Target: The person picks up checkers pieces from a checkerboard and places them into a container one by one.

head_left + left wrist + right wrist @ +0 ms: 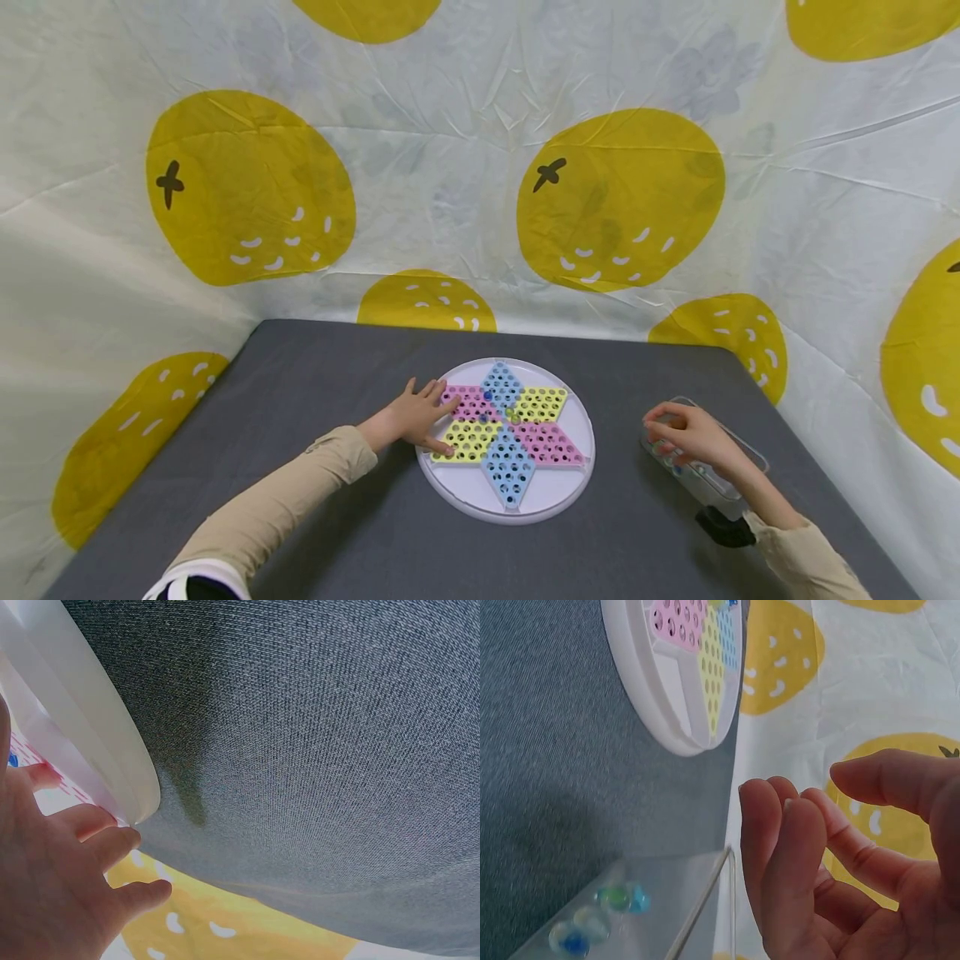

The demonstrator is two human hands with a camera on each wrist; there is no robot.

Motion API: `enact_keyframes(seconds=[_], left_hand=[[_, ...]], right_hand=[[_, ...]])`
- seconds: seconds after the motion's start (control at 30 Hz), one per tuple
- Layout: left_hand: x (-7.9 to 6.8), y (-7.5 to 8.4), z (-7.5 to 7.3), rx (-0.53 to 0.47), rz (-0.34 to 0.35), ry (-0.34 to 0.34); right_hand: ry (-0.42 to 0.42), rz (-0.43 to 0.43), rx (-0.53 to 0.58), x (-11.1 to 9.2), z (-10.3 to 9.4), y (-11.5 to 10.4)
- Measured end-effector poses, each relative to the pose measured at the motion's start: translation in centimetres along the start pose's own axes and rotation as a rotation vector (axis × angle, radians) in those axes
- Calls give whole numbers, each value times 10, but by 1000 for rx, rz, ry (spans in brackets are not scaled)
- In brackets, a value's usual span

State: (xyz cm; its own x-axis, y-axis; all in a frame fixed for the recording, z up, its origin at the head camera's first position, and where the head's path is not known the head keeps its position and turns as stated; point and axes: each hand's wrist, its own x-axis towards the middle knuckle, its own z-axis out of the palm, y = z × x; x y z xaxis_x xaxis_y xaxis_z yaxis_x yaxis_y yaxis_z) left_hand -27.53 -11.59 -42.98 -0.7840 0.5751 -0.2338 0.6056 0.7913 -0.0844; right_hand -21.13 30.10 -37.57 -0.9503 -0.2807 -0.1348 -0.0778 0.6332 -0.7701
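A round white Chinese checkers board [558,492] with a pink, yellow and blue star lies on the dark table. A few marbles [487,396] sit near its centre, blue and yellowish green. My left hand [420,415] rests at the board's left side with fingers spread, fingertips over the pink and yellow points. In the left wrist view, the fingers [109,844] reach along the rim. Over a clear plastic container [723,493] hovers my right hand [693,437], its fingers loosely bent and the thumb apart. Nothing shows between them. Several glass marbles [615,898] lie inside the container.
A dark grey cloth [360,533] covers the table. Behind and on both sides hangs a white curtain [450,192] printed with large yellow fruit. A black band [723,527] is at the right wrist, close to the container's near end.
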Motion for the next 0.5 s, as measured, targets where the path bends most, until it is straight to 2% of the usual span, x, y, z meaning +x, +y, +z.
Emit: enact_keyframes(seconds=[0.5], left_hand=[[2,-3,4,10,7,7]], right_hand=[[-9,19,-11,19,26,-16]])
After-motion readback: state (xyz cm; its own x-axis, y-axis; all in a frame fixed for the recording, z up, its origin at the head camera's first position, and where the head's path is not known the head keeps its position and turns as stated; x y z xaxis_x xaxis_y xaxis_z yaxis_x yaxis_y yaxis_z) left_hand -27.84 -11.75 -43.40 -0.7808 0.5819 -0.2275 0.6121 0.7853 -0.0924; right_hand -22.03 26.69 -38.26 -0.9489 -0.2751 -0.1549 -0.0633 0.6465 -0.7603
